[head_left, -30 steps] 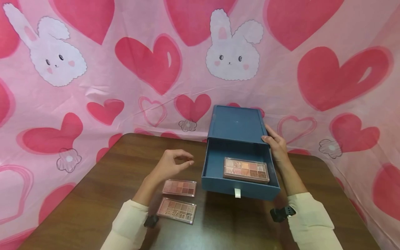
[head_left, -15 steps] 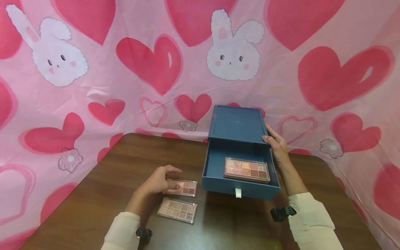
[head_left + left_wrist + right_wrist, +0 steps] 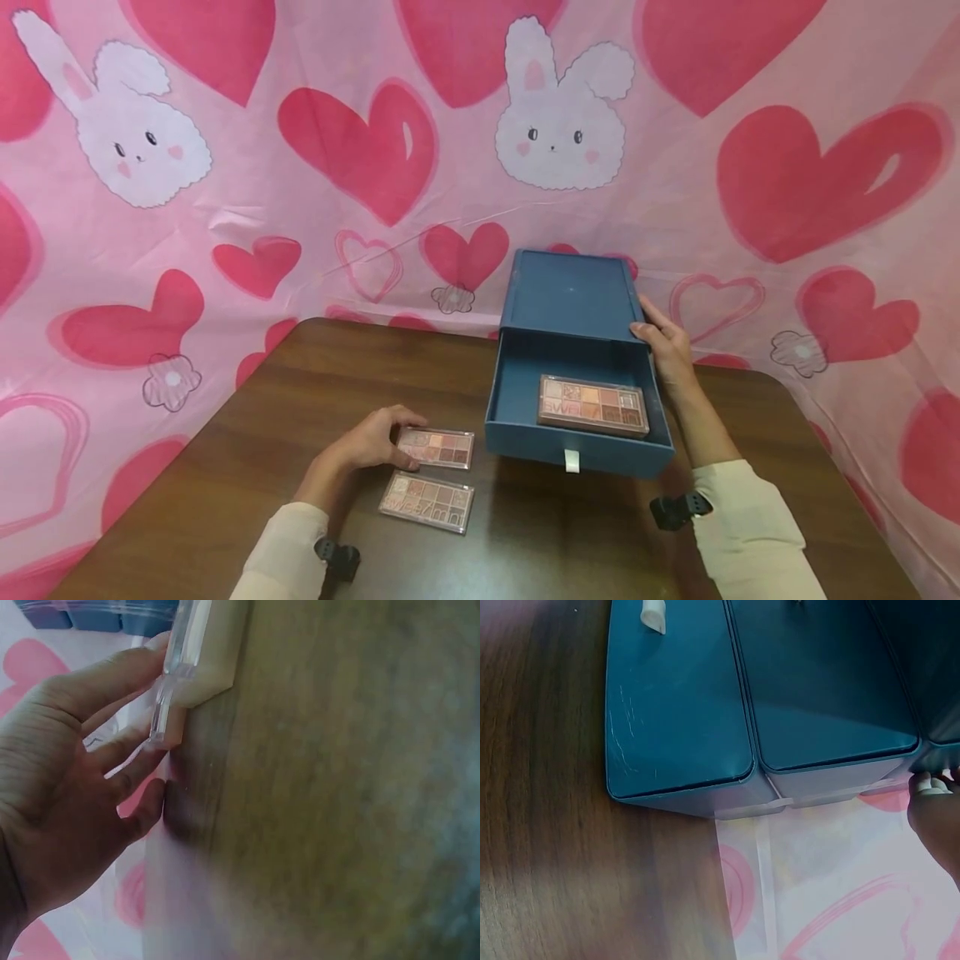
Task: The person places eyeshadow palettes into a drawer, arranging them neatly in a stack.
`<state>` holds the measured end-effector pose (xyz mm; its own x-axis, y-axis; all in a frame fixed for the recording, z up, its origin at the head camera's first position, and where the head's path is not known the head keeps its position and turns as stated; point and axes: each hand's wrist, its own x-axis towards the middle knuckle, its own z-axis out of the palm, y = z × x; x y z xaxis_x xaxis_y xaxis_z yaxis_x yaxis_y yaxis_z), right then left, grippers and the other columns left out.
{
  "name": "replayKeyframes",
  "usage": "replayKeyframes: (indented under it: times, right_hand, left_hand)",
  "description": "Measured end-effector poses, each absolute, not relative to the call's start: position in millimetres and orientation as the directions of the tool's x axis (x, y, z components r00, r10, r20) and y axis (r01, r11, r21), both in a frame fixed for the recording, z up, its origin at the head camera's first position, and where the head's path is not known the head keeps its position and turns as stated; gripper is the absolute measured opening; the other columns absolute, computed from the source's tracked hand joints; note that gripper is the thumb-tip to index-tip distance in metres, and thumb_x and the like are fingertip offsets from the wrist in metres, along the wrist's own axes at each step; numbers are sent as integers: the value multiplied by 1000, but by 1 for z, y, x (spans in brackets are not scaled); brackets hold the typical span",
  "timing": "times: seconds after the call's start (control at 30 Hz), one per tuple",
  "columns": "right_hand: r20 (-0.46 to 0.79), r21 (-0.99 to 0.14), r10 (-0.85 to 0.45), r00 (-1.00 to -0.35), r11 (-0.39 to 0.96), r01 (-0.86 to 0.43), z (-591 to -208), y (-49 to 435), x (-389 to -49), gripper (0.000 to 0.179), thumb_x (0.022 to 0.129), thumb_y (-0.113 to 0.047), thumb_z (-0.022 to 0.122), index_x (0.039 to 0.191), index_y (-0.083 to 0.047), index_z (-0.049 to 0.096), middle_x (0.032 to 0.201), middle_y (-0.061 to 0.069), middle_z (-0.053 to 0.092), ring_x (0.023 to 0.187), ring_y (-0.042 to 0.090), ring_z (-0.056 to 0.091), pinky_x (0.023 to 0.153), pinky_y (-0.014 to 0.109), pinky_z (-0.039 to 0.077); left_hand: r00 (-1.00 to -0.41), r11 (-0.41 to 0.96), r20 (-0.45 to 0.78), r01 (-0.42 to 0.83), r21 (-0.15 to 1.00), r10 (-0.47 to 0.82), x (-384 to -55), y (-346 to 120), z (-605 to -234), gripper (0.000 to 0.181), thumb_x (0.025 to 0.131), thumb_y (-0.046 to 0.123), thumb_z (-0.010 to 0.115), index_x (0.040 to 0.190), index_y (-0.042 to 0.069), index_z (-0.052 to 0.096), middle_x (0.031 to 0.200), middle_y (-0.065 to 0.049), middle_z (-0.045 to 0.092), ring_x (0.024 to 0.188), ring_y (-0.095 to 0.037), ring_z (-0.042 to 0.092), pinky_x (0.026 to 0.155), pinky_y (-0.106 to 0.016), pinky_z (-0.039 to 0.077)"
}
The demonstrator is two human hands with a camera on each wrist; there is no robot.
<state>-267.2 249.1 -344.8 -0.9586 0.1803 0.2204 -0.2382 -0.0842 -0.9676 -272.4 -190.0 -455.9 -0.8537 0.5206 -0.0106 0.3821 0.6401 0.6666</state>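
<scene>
On the left side of the table (image 3: 300, 400), a pale sleeve (image 3: 281, 558) is running off the bottom of the head view, with a black band (image 3: 337, 560) at its wrist. The left hand (image 3: 367, 437) is bending round the left end of the far palette (image 3: 442, 447), thumb on the near edge and fingers on the far edge. It is covering that end, so I cannot tell how hard it is squeezing. The far palette is lying flat on the table. Just nearer, the near palette (image 3: 427, 502) is lying flat too; in the left wrist view the top edge is cutting off the palettes. Further right, the blue box (image 3: 573, 296) is standing with its top drawer (image 3: 525, 442) sticking out, hiding what is below. A third palette (image 3: 592, 406) is resting inside, and the letters on it are looking fuzzy. The right hand (image 3: 675, 358) is gripping the box's right side, thumb on the top edge, its other fingers partly hiding behind. In the right wrist view, the picture's edge is cutting off most of this hand.
</scene>
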Motion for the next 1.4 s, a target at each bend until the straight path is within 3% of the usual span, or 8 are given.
replayKeyframes:
  times: [0.1,0.13,0.23,0.33,0.43,0.77,0.97,1.4]
  right_hand:
    - [215,-969,185,-959,-78,-232,-343,249,-267,60,97,-9,51,156,-5,38,139,-12,63,89,-7,65,81,10,54]
    - [214,-969,182,-960,-82,-232,-343,249,-267,60,97,-9,51,156,-5,38,141,-10,62,90,-7,65,81,10,55]
    - [211,-969,162,-964,-98,-229,-344,250,-267,61,98,-10,51,157,-6,36,141,-7,62,90,-6,66,81,12,56]
    - [218,-965,148,-965,-117,-236,-347,251,-267,61,98,-10,51,157,-5,35,111,-24,68,90,-5,67,79,14,57]
    - [232,-961,157,-960,-114,-251,-347,251,-267,60,98,-9,51,156,-5,37,106,-25,69,88,-5,67,78,13,57]
    - [236,-961,166,-958,-110,-255,-347,253,-266,60,98,-9,52,156,-4,36,108,-26,68,89,-5,67,79,13,57]
    - [230,-959,150,-961,-135,-251,-348,253,-267,60,99,-11,51,156,-5,37,109,-24,70,90,-4,68,79,15,58]
    - [222,-958,128,-967,-158,-241,-347,251,-267,62,98,-10,51,157,-5,33,113,-22,68,93,-4,67,80,16,58]
  left_hand:
    - [-842,643,-20,396,655,539,-276,-189,-458,58,69,18,94,122,12,72,121,-7,69,110,-23,60,100,-50,50]
    - [-838,644,-19,405,649,546,-276,-189,-458,57,69,18,94,122,12,73,121,-7,69,111,-24,61,101,-51,49]
    - [-832,649,-28,410,641,554,-277,-193,-456,59,69,15,94,123,11,72,123,-8,68,115,-27,60,106,-56,48]
    - [-831,652,-46,399,645,554,-276,-197,-455,59,69,12,93,124,10,71,124,-10,68,117,-30,60,107,-60,46]
    - [-837,652,-64,373,660,544,-277,-198,-456,58,70,12,93,124,11,72,123,-10,68,115,-28,59,106,-59,47]
    - [-845,641,-72,342,687,529,-285,-198,-461,52,69,13,93,118,15,75,118,-3,70,109,-22,58,102,-48,48]
    - [-833,610,-64,347,712,549,-288,-200,-458,53,67,14,94,116,10,76,103,-3,68,96,-19,54,88,-33,45]
    - [-822,543,12,388,744,570,-285,-200,-446,54,63,17,94,112,3,77,89,-5,67,84,-14,55,76,-25,47]
